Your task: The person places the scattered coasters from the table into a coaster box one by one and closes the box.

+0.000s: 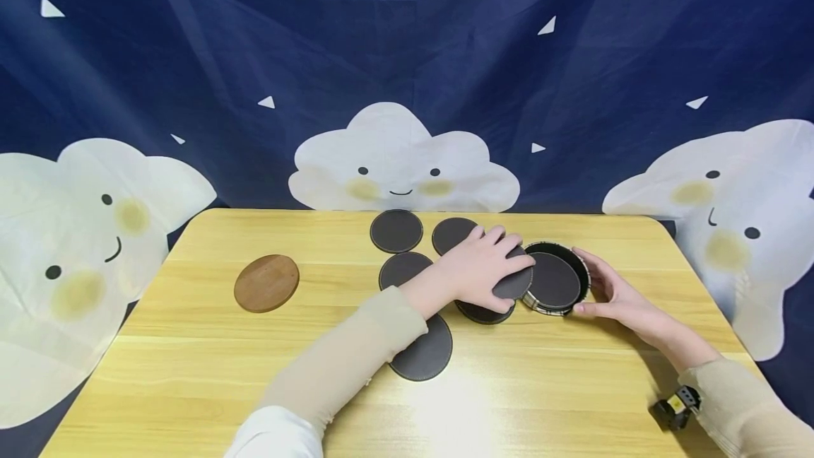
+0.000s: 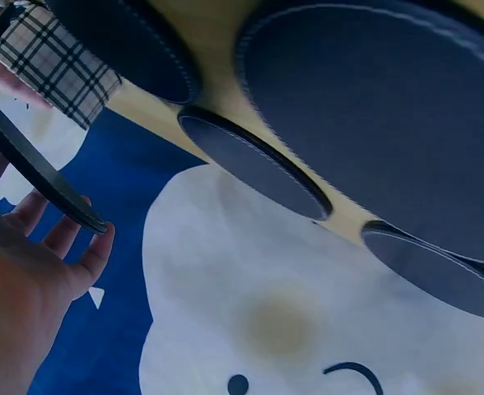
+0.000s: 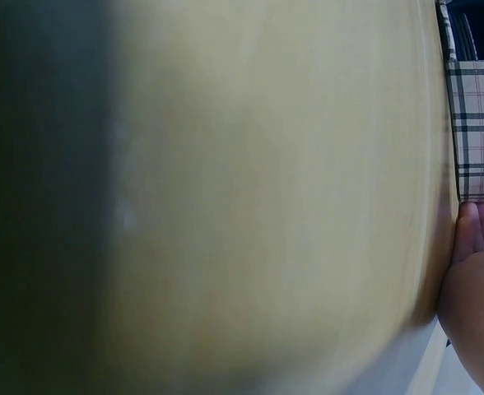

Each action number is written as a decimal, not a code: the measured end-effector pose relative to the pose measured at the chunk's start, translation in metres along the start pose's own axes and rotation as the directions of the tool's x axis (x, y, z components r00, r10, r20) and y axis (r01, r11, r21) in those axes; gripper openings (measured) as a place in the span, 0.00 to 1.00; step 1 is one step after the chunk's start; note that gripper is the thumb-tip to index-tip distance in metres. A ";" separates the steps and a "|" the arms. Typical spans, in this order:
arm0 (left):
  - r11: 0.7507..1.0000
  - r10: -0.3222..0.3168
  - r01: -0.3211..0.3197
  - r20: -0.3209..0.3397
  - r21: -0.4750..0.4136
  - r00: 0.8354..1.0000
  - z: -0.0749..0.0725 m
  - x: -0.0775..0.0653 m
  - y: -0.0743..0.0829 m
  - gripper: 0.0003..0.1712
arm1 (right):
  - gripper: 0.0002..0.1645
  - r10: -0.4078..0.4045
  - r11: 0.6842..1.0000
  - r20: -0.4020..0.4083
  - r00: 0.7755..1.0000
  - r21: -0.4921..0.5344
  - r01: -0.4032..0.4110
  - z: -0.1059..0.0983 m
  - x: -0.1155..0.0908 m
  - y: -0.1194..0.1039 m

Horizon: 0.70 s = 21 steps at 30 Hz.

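My left hand [image 1: 478, 271] grips a round dark coaster [image 1: 520, 284] with light edge stitching, fingers on the far side and thumb on the near side. In the left wrist view this coaster [image 2: 40, 169] is tilted, its edge against the fingertips. Just right of it stands a round, plaid-sided coaster holder [image 1: 545, 308], with a dark coaster [image 1: 555, 280] lying inside. My right hand [image 1: 615, 297] holds the holder by its right side, thumb in front and fingers behind. In the right wrist view, fingertips touch the plaid wall [image 3: 479, 132].
Several more dark coasters lie on the wooden table [image 1: 540, 387], among them a back one [image 1: 396, 231], a front one [image 1: 422, 353] and one under the left hand [image 1: 485, 314]. A brown wooden disc [image 1: 267, 283] is at left. Behind hangs a blue cloud-print curtain [image 1: 254, 41].
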State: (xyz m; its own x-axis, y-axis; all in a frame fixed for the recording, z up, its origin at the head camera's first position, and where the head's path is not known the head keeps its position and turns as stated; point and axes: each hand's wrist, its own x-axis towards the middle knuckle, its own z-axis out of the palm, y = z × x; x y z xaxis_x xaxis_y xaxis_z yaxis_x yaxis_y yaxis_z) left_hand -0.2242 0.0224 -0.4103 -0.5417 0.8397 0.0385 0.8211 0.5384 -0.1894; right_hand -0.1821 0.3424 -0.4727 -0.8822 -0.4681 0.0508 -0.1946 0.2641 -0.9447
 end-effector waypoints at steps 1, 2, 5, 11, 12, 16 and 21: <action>1.000 0.000 0.000 0.003 0.000 1.000 0.000 0.004 0.001 0.46 | 0.59 0.002 1.000 0.001 1.000 0.000 -0.002 0.000 0.000 0.000; 1.000 0.001 -0.001 0.004 -0.003 1.000 -0.001 0.007 0.002 0.46 | 0.59 0.005 1.000 0.002 1.000 0.000 -0.005 0.000 0.000 0.000; 1.000 0.001 -0.001 0.019 -0.002 1.000 -0.001 0.018 0.006 0.47 | 0.59 0.013 1.000 0.005 1.000 0.000 -0.013 0.000 0.000 0.000; 1.000 -0.008 0.007 0.041 0.013 0.999 -0.002 0.036 0.013 0.48 | 0.59 0.027 1.000 0.003 1.000 0.000 -0.027 0.001 0.000 0.000; 1.000 -0.010 0.010 0.043 0.013 0.999 -0.002 0.039 0.015 0.48 | 0.59 0.028 1.000 0.003 1.000 0.001 -0.028 0.001 0.000 0.000; 1.000 -0.016 0.015 0.063 0.013 0.998 -0.001 0.049 0.021 0.47 | 0.59 0.035 0.999 0.005 0.999 -0.001 -0.035 0.001 0.000 0.001; 1.000 -0.015 0.013 0.091 0.017 0.996 -0.001 0.059 0.029 0.47 | 0.59 0.038 0.999 0.008 0.999 -0.006 -0.038 0.000 0.000 0.000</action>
State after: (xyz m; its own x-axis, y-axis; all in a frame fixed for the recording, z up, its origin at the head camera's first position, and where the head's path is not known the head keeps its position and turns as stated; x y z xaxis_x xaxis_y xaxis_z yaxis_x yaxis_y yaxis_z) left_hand -0.2321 0.0881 -0.4129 -0.5677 0.8219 -0.0479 0.8107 0.5480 -0.2059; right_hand -0.1819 0.3421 -0.4730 -0.8856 -0.4642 0.0126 -0.1635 0.2864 -0.9441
